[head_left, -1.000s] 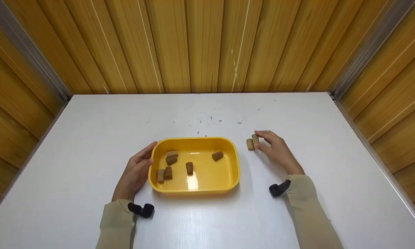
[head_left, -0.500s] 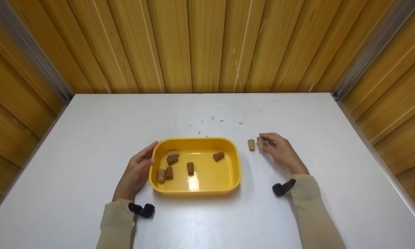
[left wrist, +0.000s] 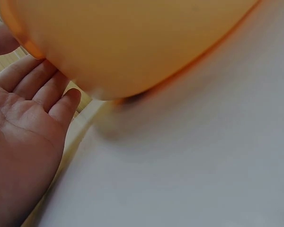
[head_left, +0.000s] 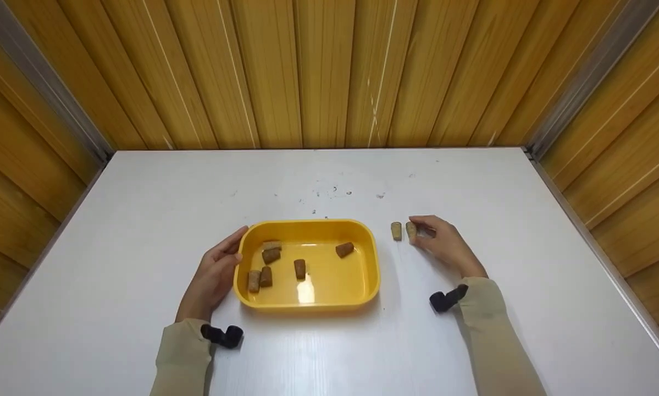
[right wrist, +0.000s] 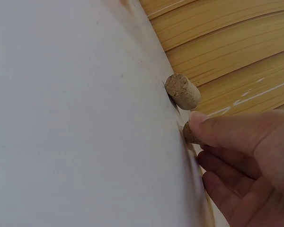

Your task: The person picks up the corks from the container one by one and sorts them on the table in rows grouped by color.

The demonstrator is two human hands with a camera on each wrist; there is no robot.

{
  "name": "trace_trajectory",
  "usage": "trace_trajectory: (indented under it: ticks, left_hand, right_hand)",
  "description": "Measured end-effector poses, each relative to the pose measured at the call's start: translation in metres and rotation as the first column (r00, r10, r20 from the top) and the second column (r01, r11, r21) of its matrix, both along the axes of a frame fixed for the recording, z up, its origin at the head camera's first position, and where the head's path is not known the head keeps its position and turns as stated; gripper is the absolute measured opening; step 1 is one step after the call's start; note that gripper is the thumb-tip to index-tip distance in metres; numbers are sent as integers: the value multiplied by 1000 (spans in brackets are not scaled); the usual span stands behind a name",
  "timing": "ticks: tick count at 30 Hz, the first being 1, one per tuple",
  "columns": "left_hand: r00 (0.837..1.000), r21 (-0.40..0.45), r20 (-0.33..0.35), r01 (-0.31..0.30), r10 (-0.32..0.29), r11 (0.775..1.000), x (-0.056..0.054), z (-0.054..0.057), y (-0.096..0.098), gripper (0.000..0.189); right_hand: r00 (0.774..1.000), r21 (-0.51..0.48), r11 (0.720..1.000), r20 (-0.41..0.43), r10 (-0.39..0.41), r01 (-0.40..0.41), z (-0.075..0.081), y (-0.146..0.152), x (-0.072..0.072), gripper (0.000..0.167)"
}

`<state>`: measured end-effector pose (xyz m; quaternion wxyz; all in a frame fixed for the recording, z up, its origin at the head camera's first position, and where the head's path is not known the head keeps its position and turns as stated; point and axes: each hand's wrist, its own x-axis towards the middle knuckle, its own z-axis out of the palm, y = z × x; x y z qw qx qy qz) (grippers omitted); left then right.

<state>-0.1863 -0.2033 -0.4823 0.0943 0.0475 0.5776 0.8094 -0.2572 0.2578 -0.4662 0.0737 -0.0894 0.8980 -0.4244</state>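
Note:
My right hand (head_left: 444, 242) pinches a light tapered cork (head_left: 410, 230) between thumb and fingers, low at the table to the right of the yellow tray (head_left: 307, 304). Just left of that cork, a small gap apart, another light cork (head_left: 396, 231) lies on the table. In the right wrist view the thumb (right wrist: 222, 132) covers most of the pinched cork (right wrist: 191, 134). My left hand (head_left: 212, 275) rests against the tray's left side, its fingers fairly straight along the outer wall (left wrist: 109, 42). Inside the tray lie several corks, such as a brown cork (head_left: 300, 269).
The tray stands on a white table (head_left: 318, 352) marked with small dark specks beyond the tray. A yellow wood-patterned wall (head_left: 324, 77) closes off the back, with similar panels at both sides. Each wrist wears a black camera (head_left: 447, 300).
My right hand has drawn its cork slightly to the right and nearer, away from the other loose cork, opening a gap between them. The left hand keeps its place at the tray.

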Motion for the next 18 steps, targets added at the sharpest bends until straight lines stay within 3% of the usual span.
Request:
trace_trajectory:
  ticks: [18]
  left_hand:
    - [1000, -8, -14, 9, -9, 1000, 0, -1, -1, 59]
  right_hand:
    - [999, 29, 1000, 38, 1, -2, 0, 1, 1, 57]
